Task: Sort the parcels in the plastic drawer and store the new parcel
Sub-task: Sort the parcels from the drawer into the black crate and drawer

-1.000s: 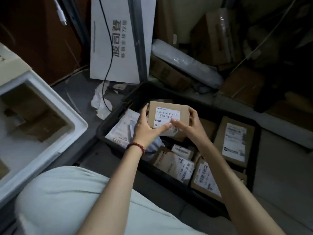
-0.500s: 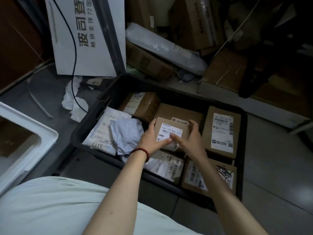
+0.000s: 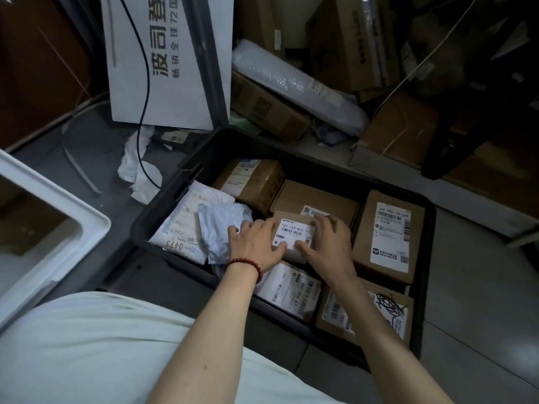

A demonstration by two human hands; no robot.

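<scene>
A black plastic drawer [image 3: 163,211] lies on the floor, packed with parcels. In its middle sits a small cardboard box [image 3: 293,233] with a white label. My left hand [image 3: 256,246] holds the box's left side, thumb on the label. My right hand [image 3: 328,243] grips its right side, fingers over the top edge. Around it lie white poly mailers [image 3: 186,228], a large labelled box [image 3: 389,234] at the right, brown boxes [image 3: 250,182] at the back and flat labelled parcels [image 3: 291,290] at the front.
A white foam box [image 3: 58,223] stands at the left. A white printed carton [image 3: 169,59] leans behind the drawer with a black cable [image 3: 145,83] across it. Cardboard boxes [image 3: 262,103] and a bubble-wrapped roll [image 3: 297,86] crowd the back. Crumpled paper [image 3: 137,167] lies on the floor.
Both hands have lowered the small box from above the drawer down among the parcels in its middle. My view has tilted down over the drawer.
</scene>
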